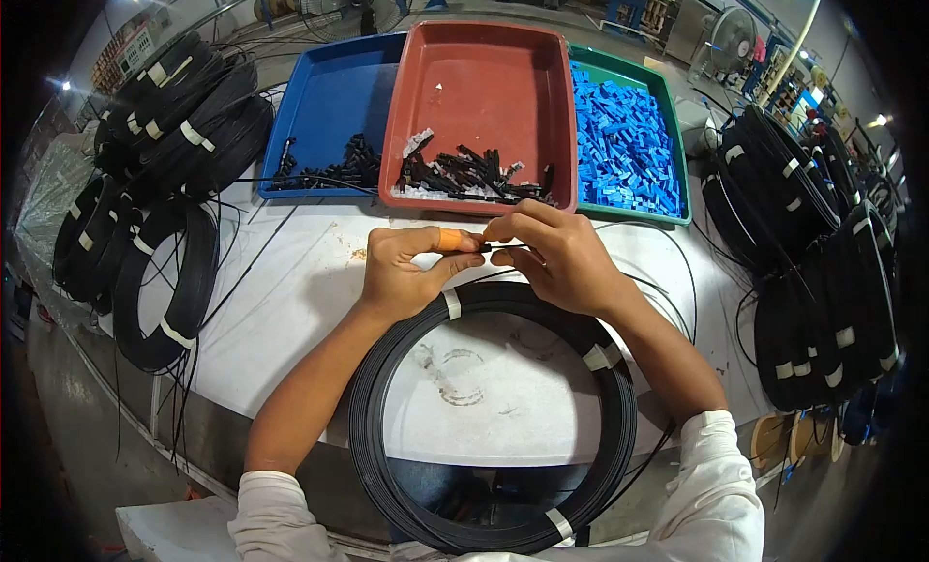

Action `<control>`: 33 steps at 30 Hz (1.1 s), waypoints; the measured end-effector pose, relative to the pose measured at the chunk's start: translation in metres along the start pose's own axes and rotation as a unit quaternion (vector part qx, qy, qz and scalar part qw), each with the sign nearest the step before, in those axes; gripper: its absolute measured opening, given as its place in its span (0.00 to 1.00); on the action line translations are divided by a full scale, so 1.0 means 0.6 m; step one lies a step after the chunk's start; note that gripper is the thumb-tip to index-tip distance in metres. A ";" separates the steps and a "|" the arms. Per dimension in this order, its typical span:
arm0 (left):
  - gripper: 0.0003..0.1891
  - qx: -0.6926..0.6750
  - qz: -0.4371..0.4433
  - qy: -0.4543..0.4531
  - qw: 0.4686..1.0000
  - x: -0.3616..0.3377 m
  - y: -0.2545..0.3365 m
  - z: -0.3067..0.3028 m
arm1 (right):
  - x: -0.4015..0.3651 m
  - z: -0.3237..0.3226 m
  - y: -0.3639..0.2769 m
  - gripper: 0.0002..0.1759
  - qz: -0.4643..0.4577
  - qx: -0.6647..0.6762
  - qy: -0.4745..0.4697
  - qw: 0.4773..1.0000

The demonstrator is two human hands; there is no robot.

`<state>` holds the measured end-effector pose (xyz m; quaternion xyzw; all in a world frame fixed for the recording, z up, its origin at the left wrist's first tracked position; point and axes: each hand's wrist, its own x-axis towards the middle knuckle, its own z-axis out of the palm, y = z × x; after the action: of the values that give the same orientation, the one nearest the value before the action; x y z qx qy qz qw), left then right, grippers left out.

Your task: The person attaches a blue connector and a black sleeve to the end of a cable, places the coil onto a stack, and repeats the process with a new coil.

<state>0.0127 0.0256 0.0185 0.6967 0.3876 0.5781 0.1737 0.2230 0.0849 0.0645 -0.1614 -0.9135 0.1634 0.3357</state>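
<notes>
I wear a white, long-sleeved top, its left sleeve (281, 514) and right sleeve (711, 475) pushed up in soft, crumpled folds that end near my elbows. A bright orange band (450, 239) wraps one finger of my left hand (402, 267). Dark blue trousers (426, 486) cover my legs.

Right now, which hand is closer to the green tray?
Right. Your right hand is near the green tray's front left corner; your left hand is farther left, in front of the red tray.
</notes>
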 end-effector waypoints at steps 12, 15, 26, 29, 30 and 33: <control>0.05 0.069 -0.009 -0.019 0.997 0.000 0.011 -0.005 | 0.001 0.008 0.001 0.15 -0.008 0.023 0.015 1.000; 0.06 0.052 0.001 -0.012 0.999 -0.006 -0.009 -0.005 | -0.006 0.020 0.013 0.14 -0.009 0.045 0.009 0.999; 0.14 0.416 -0.011 -0.076 0.906 0.037 -0.035 -0.123 | -0.013 0.024 0.026 0.11 -0.006 -0.055 0.043 0.998; 0.14 0.475 0.001 -0.053 0.878 0.042 -0.059 -0.116 | -0.017 0.028 0.029 0.11 0.002 -0.112 0.047 0.993; 0.15 0.475 -0.052 -0.082 0.875 0.047 -0.060 -0.113 | -0.018 0.033 0.034 0.06 0.001 -0.098 0.066 0.993; 0.13 0.479 -0.059 -0.071 0.873 0.053 -0.080 -0.085 | -0.025 0.034 0.041 0.06 0.049 -0.104 0.062 0.991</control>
<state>-0.0504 0.0693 0.0203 0.7094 0.6441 0.2594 -0.1211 0.2246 0.0969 0.0315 -0.2501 -0.8938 0.0733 0.3651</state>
